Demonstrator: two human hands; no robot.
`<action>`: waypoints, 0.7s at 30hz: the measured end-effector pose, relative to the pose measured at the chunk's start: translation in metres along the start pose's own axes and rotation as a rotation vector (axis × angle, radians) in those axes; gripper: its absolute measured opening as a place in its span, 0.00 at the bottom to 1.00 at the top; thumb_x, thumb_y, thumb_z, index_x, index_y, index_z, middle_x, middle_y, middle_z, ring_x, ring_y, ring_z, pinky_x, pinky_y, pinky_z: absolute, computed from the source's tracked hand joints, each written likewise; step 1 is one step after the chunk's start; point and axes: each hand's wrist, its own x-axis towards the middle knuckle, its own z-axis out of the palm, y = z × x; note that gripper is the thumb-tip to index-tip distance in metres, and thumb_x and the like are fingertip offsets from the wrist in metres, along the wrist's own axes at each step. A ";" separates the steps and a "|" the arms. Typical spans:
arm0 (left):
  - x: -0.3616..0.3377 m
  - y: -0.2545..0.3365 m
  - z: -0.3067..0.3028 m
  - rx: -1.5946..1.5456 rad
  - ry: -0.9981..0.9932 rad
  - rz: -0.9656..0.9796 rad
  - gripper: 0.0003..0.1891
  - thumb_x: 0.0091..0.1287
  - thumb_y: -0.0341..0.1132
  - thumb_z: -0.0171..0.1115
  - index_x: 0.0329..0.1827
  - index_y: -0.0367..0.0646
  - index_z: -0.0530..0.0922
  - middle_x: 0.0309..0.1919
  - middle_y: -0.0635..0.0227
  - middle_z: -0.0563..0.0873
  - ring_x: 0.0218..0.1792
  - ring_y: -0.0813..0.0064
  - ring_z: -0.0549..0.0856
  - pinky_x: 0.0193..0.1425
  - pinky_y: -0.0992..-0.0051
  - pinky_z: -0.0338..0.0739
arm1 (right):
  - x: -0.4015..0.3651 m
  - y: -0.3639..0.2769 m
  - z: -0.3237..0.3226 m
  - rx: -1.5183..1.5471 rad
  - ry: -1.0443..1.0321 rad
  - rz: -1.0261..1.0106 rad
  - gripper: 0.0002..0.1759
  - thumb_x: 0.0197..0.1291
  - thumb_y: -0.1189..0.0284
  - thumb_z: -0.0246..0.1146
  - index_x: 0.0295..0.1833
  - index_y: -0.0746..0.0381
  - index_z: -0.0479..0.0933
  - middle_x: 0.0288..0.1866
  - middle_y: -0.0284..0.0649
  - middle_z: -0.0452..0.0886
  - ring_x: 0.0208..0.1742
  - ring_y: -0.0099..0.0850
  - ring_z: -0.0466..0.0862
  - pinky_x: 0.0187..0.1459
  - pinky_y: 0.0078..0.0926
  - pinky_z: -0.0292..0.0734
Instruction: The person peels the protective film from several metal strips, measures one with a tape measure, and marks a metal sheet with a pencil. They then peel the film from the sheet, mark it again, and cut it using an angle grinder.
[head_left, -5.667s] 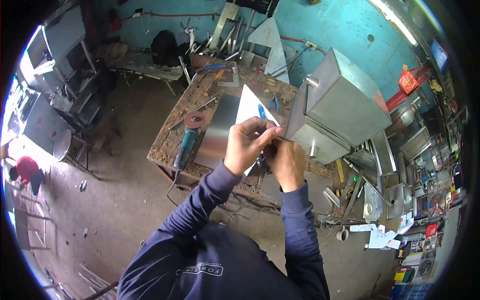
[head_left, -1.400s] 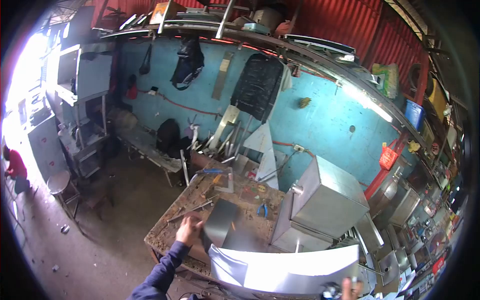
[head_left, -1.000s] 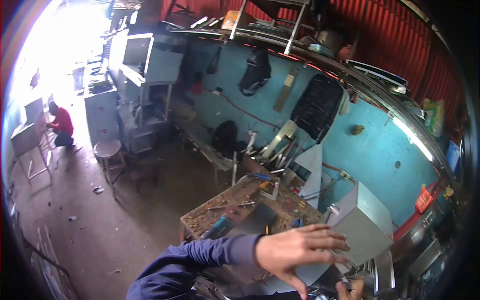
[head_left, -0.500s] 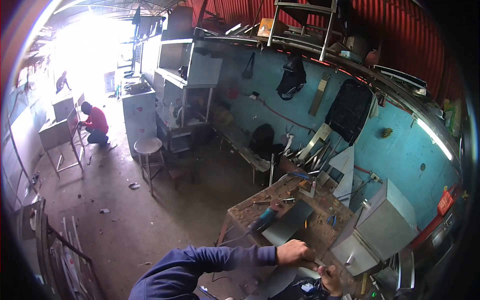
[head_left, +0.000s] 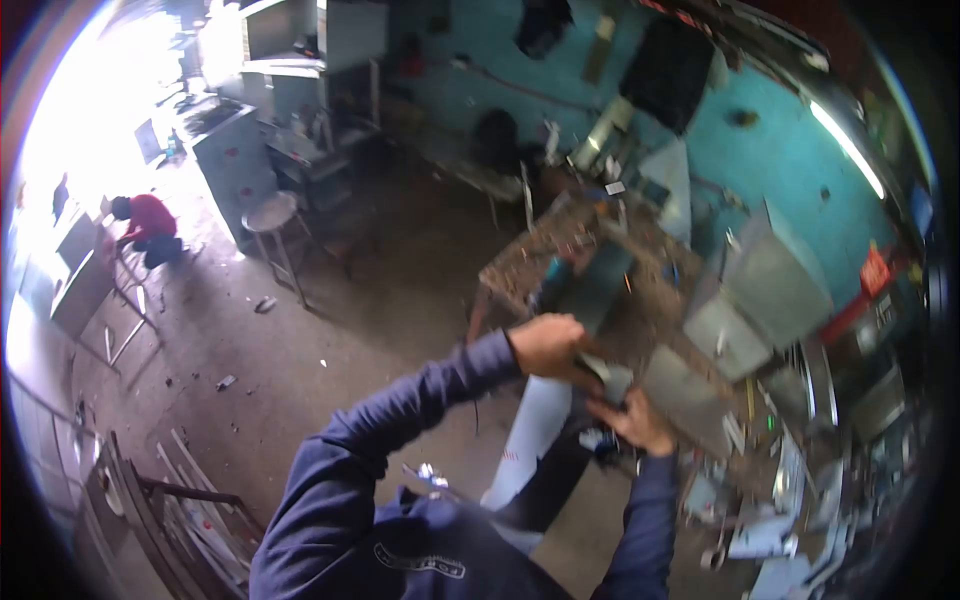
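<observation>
My left hand [head_left: 550, 348] has its fingers bent round one side of a small pale metal piece [head_left: 612, 380]. On the piece's lower right side, the fingers of my right hand [head_left: 640, 420] pinch its edge. Both hands are over the near edge of a wooden workbench [head_left: 520, 265]. Below them a long light sheet [head_left: 532, 435] slants down toward my body. On the bench, beyond my hands, lie a dark flat sheet [head_left: 597, 285] and a blurred teal power tool [head_left: 550, 282].
A metal box [head_left: 775, 290] stands at the bench's right side. Scrap metal [head_left: 765, 535] is piled at the lower right. A round stool [head_left: 270, 212] stands on the floor, and a person in red [head_left: 150, 220] crouches at the far left. Metal strips [head_left: 190, 500] lie lower left.
The view has tilted down, showing more of my torso and both sleeves. My hands appear higher in the view, and the small metal piece between them shows more clearly.
</observation>
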 end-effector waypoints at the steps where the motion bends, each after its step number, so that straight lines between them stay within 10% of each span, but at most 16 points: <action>1: -0.001 0.009 -0.008 -0.031 -0.046 0.022 0.18 0.58 0.46 0.72 0.48 0.47 0.85 0.35 0.57 0.87 0.36 0.56 0.86 0.40 0.64 0.80 | 0.000 -0.011 0.000 -0.018 -0.037 0.003 0.19 0.59 0.64 0.69 0.51 0.64 0.80 0.46 0.49 0.84 0.48 0.41 0.83 0.51 0.35 0.75; 9: -0.009 0.042 0.004 0.100 0.285 0.008 0.14 0.65 0.46 0.65 0.32 0.43 0.84 0.23 0.60 0.83 0.26 0.57 0.84 0.31 0.62 0.77 | -0.010 -0.008 0.024 0.074 0.055 -0.085 0.16 0.61 0.61 0.68 0.45 0.64 0.83 0.37 0.45 0.86 0.39 0.37 0.85 0.43 0.32 0.76; 15: -0.002 0.047 -0.034 -0.270 -0.112 -0.049 0.14 0.65 0.33 0.65 0.52 0.42 0.81 0.34 0.56 0.86 0.35 0.57 0.86 0.40 0.65 0.79 | -0.017 0.011 0.034 -0.046 0.176 -0.113 0.26 0.61 0.47 0.65 0.42 0.62 0.85 0.33 0.46 0.86 0.35 0.37 0.87 0.40 0.33 0.77; 21: 0.008 0.047 -0.021 -0.196 -0.008 0.043 0.05 0.59 0.30 0.71 0.36 0.39 0.87 0.30 0.59 0.88 0.31 0.63 0.88 0.38 0.70 0.81 | -0.034 -0.021 0.021 -0.028 0.118 0.004 0.21 0.61 0.56 0.67 0.47 0.62 0.83 0.43 0.49 0.85 0.43 0.44 0.86 0.46 0.35 0.78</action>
